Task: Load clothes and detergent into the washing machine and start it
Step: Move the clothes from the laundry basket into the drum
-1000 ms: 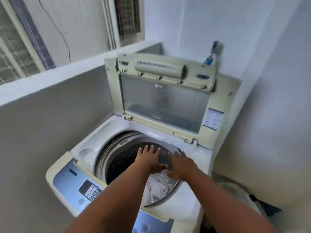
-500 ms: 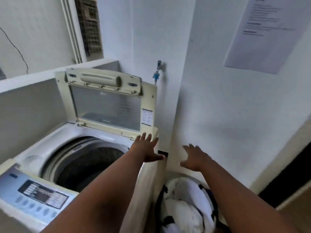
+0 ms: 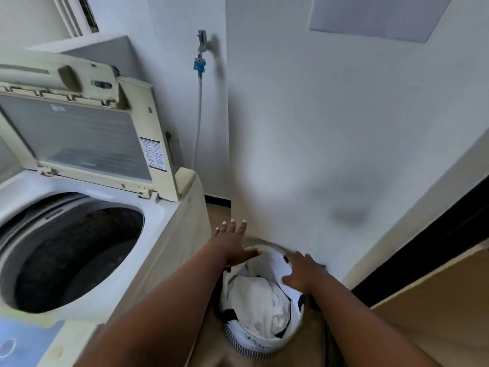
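A top-loading washing machine (image 3: 164, 234) stands at the left with its lid (image 3: 79, 133) raised and the dark drum (image 3: 71, 258) showing. On the floor to its right sits a round laundry basket (image 3: 254, 343) with white clothes (image 3: 262, 303) inside. My left hand (image 3: 232, 245) hovers over the basket's far left rim, fingers spread and holding nothing. My right hand (image 3: 304, 271) is over the basket's right side, fingers apart, just above the white cloth; I cannot tell if it touches it.
A white wall (image 3: 330, 128) rises right behind the basket, with a tap and hose (image 3: 199, 67) in the corner. A paper sheet (image 3: 375, 17) hangs high on the wall. A dark doorway edge (image 3: 436, 239) and tan floor (image 3: 423, 313) lie at the right. The blue control panel (image 3: 23, 340) is bottom left.
My view and both hands have swung from the machine's drum to the right and down, and now hover over the basket. A white cloth seen in the drum earlier is out of sight.
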Tool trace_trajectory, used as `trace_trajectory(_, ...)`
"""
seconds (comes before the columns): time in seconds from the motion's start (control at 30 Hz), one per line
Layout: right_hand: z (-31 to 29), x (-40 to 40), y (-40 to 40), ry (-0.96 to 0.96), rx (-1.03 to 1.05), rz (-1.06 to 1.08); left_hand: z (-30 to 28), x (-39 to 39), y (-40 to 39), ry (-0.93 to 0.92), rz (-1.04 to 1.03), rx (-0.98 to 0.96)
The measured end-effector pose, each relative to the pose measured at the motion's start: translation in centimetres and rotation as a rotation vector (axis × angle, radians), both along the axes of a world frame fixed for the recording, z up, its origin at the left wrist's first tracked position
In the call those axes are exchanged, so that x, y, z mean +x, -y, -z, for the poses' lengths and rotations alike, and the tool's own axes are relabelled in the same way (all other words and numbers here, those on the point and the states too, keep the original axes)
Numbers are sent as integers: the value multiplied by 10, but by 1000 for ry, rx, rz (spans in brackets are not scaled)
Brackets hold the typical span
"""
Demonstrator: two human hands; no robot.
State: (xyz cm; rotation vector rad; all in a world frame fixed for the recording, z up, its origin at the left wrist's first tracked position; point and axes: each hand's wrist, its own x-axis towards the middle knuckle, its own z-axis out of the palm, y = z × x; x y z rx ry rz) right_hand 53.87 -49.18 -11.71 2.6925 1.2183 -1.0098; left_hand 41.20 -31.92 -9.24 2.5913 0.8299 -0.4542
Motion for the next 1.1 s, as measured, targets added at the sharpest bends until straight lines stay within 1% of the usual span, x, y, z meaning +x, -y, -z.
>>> trace_trajectory(0.1,35,12,-10,-21,-94,-30,33,10,-21,-57,2,-31)
trace_trajectory(0.2,65,26,-22,-64,-156,9,71,26,-41,-117,17,-64)
trace_trajectory(0.27,96,36,-30,-115,-178,41,99,36,-53,-155,24,-107)
trace_trajectory(0.37,148,53,-30,-158,-237,73,147,51,-57,-201,44,-125)
trace_trajectory(0.43,172,57,-32,-178,-239,84,179,57,-54,-259,69,-151)
trace_trajectory(0.53,209,55,-36,-244,-240,66,233,62,-44,-330,130,-175)
trace_trajectory(0.63,272,57,-45,-271,-230,89,297,71,-39,-403,138,-205)
trace_trajectory(0.77,347,51,-66,-215,-238,45,378,83,-48,-482,122,-207)
trace_trajectory(0.83,387,49,-74,-226,-205,81,424,91,-52,-517,77,-230)
trace_trajectory(0.9,427,47,-81,-242,-150,142,467,98,-56,-545,-16,-305)
trace_trajectory(0.97,465,43,-80,-235,-136,170,506,103,-54,-530,-149,-393)
trace_trajectory(1.0,481,40,-78,-220,-149,152,522,104,-52,-522,-229,-436)
trace_trajectory(1.03,493,38,-77,-187,-155,125,536,106,-51,-497,-317,-480)
trace_trajectory(1.1,516,32,-71,-49,-102,85,561,108,-44,-448,-480,-561)
